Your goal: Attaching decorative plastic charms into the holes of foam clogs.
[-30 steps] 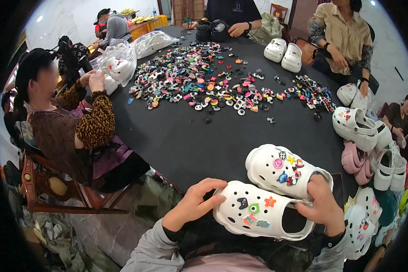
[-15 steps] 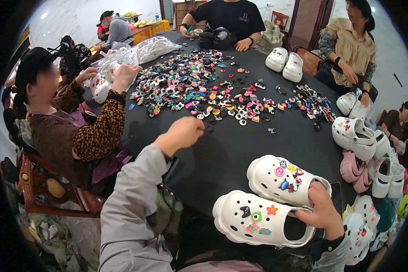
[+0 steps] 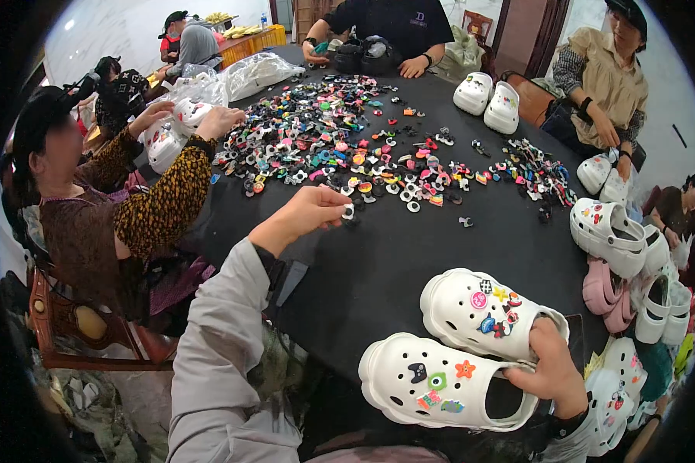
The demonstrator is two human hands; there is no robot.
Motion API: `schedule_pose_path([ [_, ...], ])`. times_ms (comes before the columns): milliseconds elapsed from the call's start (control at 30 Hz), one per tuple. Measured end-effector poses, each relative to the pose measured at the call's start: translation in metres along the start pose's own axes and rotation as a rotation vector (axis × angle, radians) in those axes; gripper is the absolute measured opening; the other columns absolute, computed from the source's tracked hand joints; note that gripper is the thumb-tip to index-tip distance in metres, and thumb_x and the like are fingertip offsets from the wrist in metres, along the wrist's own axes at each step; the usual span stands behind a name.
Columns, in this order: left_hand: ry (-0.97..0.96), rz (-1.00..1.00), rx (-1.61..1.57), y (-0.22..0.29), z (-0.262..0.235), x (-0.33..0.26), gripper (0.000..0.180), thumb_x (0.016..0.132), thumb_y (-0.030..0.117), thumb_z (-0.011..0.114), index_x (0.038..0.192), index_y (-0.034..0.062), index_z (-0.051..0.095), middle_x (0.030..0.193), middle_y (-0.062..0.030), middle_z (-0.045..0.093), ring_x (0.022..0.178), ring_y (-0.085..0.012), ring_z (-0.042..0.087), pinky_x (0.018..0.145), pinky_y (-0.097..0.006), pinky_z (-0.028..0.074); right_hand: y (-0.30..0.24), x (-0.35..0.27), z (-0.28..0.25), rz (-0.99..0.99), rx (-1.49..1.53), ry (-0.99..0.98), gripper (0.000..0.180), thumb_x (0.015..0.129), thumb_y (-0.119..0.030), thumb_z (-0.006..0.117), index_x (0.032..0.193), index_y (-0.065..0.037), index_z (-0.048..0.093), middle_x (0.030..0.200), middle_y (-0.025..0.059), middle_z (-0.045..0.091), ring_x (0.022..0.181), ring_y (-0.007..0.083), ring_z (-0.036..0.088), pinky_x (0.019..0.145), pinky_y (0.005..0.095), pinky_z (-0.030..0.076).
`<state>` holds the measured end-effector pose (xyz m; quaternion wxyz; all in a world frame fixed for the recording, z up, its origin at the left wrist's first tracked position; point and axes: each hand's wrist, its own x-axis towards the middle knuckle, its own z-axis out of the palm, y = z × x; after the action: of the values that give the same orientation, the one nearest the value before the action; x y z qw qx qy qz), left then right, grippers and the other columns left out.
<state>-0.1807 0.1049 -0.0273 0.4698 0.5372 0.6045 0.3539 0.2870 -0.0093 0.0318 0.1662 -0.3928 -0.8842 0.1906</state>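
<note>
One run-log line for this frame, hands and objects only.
left hand: pinching small charm | right hand: gripping near white clog | second clog beside

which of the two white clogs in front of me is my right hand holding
The nearer white clog, the one with the black, green and orange star charms. Your right hand grips its heel opening; the farther clog lies just beyond it.

The single view comes from a camera worn on the person's head, looking forward and steeply down across the dark round worktop (image 3: 409, 262). It sits close to the person's own hands: the left hand (image 3: 305, 216) reaches out mid-frame, and the right hand (image 3: 552, 370) rests low at the right. The fisheye lens bends the worktop's edge and darkens the corners. Other seated people ring the far rim, so the view spans the whole worktop.
</note>
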Motion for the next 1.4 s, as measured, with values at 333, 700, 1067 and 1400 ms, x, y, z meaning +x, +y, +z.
schedule_pose_path([
  [333,0.038,0.187,0.293,-0.006,0.011,-0.011,0.03,0.086,0.016,0.07,0.11,-0.0016,0.067,0.088,-0.0066,0.07,0.077,-0.0143,0.065,0.07,-0.028,0.052,-0.004,0.0,-0.001,0.012,-0.002,0.016,0.048,0.058,-0.022,0.077,0.095,0.003,0.062,0.102,0.0196,0.056,0.091,0.037,0.055,0.08,0.043,0.046],
  [700,0.403,0.193,0.511,-0.036,-0.028,0.054,0.021,0.084,0.025,0.071,0.091,0.0057,0.075,0.078,-0.0125,0.069,0.078,-0.027,0.069,0.071,-0.037,0.052,-0.002,0.001,0.001,0.009,0.017,0.034,0.048,0.056,-0.023,0.079,0.092,0.003,0.061,0.1,0.0191,0.056,0.088,0.0362,0.056,0.078,0.0432,0.045],
  [1067,-0.181,0.007,-0.111,0.001,-0.017,-0.001,0.026,0.099,0.028,0.057,0.111,0.0079,0.068,0.088,0.0026,0.067,0.077,-0.0054,0.059,0.065,-0.021,0.046,-0.002,0.003,0.0,-0.027,0.0,0.041,0.045,0.056,-0.021,0.078,0.089,0.003,0.059,0.097,0.0195,0.056,0.085,0.0358,0.055,0.074,0.0421,0.046],
  [1400,-0.106,0.098,0.271,0.0,0.015,-0.002,0.018,0.091,0.015,0.066,0.098,-0.0013,0.07,0.087,-0.0032,0.07,0.079,-0.011,0.063,0.069,-0.027,0.051,-0.002,0.001,0.001,-0.002,0.003,0.029,0.045,0.056,-0.022,0.078,0.087,0.003,0.059,0.098,0.0193,0.055,0.087,0.0353,0.054,0.075,0.0433,0.045],
])
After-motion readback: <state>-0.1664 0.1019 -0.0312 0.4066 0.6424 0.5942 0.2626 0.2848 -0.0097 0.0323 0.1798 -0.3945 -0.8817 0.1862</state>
